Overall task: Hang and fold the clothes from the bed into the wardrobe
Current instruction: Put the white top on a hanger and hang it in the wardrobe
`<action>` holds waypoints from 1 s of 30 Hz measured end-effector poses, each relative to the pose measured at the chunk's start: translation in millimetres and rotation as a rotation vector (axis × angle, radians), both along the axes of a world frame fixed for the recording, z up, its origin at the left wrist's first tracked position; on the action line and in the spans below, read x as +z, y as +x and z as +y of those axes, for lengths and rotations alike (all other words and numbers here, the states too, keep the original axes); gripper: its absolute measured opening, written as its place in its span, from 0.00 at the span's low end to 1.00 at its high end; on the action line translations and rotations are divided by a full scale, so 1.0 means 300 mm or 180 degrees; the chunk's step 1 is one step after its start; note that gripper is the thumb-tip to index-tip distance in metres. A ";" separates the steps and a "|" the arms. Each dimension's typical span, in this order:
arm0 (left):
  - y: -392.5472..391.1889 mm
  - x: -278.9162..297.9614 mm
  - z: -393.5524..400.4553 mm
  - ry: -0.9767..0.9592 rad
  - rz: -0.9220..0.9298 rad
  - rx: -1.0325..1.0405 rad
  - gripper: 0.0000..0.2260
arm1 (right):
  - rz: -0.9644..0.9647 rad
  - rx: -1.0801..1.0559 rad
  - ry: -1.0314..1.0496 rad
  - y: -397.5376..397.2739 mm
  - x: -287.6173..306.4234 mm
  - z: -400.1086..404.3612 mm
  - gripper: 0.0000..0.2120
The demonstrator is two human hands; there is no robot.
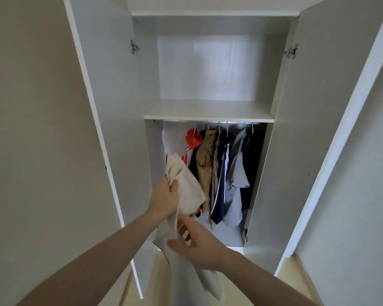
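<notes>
Both bare forearms reached in from six o'clock toward the open wardrobe (208,111). Nearest the lens, the right hand (197,246) had its fingers loosely curled against the lower fall of a cream garment (186,186), thumb on the near side of the cloth; whether it truly pinched could not be told. Just above, at eleven o'clock from it, the left hand (165,198) gripped the bunched upper part, the fabric rising past its knuckles and trailing down below the right wrist. Both doors stood wide, left door (102,102) edge close beside the left forearm. Free room lay left of the hanging clothes (226,173), which crowded the rail (208,122) from twelve to two o'clock under a bare shelf (208,110)
</notes>
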State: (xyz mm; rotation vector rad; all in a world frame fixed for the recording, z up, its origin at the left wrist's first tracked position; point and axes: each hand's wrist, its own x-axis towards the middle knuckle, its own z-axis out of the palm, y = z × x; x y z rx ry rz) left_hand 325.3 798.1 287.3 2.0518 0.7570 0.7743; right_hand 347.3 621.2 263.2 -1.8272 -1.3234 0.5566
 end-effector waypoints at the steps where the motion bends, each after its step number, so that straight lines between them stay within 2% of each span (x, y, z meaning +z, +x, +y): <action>1: 0.014 -0.008 0.044 -0.0033 -0.0042 -0.0023 0.08 | -0.0100 0.0092 -0.0036 0.035 -0.005 0.022 0.21; 4: 0.062 -0.049 0.177 -0.0059 -0.0087 -0.0081 0.04 | -0.0221 0.0035 -0.0137 0.175 -0.040 0.087 0.25; 7: 0.113 -0.101 0.310 -0.0115 -0.0098 0.0019 0.03 | -0.0257 -0.0321 -0.0235 0.347 -0.083 0.158 0.22; 12: 0.210 -0.180 0.477 -0.0202 -0.0203 0.0096 0.10 | -0.0339 -0.0736 -0.0666 0.606 -0.175 0.280 0.18; 15: 0.251 -0.205 0.554 -0.0020 -0.0212 -0.0007 0.05 | -0.0357 -0.0897 -0.0830 0.707 -0.234 0.354 0.16; 17: 0.277 -0.222 0.607 0.0007 -0.0190 -0.0041 0.05 | -0.0312 -0.0987 -0.0884 0.757 -0.268 0.396 0.14; 24: 0.378 -0.284 0.776 -0.0026 0.0152 0.0119 0.07 | -0.0231 -0.1064 -0.1022 0.917 -0.322 0.529 0.14; 27: 0.436 -0.316 0.844 0.0080 0.0350 0.0274 0.10 | -0.0226 -0.1014 -0.1067 0.996 -0.325 0.587 0.11; 30: 0.502 -0.347 0.896 0.0073 0.0576 0.0417 0.06 | -0.0196 -0.0945 -0.1030 1.075 -0.325 0.641 0.15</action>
